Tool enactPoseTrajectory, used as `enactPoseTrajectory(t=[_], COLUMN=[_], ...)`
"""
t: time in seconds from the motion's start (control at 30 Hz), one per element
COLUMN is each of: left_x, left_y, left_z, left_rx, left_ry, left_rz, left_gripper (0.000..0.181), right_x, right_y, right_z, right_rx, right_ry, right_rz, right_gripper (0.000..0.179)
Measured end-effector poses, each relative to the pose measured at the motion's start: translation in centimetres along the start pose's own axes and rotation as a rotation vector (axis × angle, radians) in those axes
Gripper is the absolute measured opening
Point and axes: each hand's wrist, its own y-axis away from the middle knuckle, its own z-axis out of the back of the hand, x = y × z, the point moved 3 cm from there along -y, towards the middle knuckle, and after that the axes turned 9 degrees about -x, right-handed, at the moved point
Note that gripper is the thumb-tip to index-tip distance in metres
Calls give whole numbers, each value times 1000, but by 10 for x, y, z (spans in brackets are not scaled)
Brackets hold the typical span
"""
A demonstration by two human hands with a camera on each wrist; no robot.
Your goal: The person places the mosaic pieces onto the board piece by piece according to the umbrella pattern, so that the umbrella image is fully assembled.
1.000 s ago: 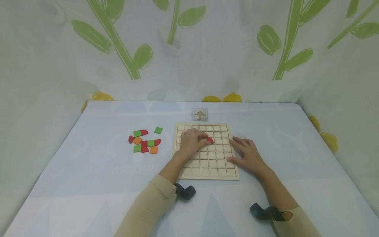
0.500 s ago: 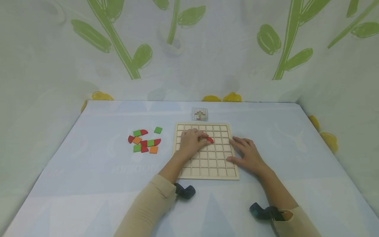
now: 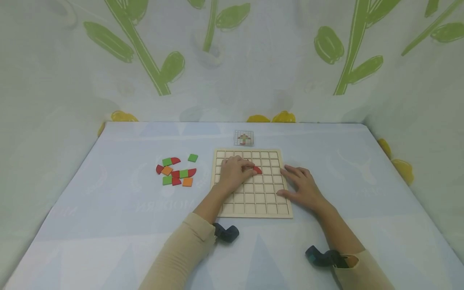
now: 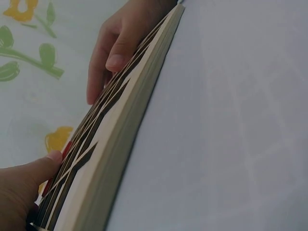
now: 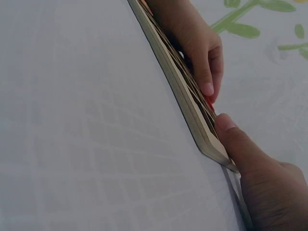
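Note:
A pale wooden grid board (image 3: 250, 198) lies on the table in front of the person. Over its upper middle, the left hand (image 3: 233, 173) pinches a red quarter-circle tile (image 3: 257, 170) between thumb and forefinger, low at one of the squares. In the right wrist view a bit of the red tile (image 5: 210, 103) shows by those fingertips. At the board's right edge rests the right hand (image 3: 302, 188), fingers spread, its thumb reaching onto the frame. The left wrist view shows the left thumb (image 4: 48, 166) beside red at the grid.
Left of the board lie loose tiles: green squares (image 3: 193, 158), orange squares (image 3: 187, 182) and red quarter-circles (image 3: 176, 181). A small pattern card (image 3: 244, 138) lies behind the board. Leaf-printed cloth walls (image 3: 253, 80) enclose the table at back and sides.
The red tile has turned slightly and now lies more in line with the grid square. Both hands keep nearly the same place, and the head view has shifted a little.

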Motion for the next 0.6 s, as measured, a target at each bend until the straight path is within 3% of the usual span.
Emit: enactPoseTrajectory(t=[0.2, 0.43, 0.6], left_x=[3, 7, 9], left_y=[-1, -1, -2], left_z=[1, 4, 2], left_rx=[-20, -173, -206], left_ry=[34, 231, 228], left_rz=[15, 50, 53], left_gripper=[30, 26, 23], right_x=[0, 2, 2], right_y=[-2, -1, 0], right_z=[0, 0, 0], right_rx=[4, -1, -6], right_ry=[-3, 0, -1], right_rz=[2, 6, 10], right_gripper=[73, 73, 73])
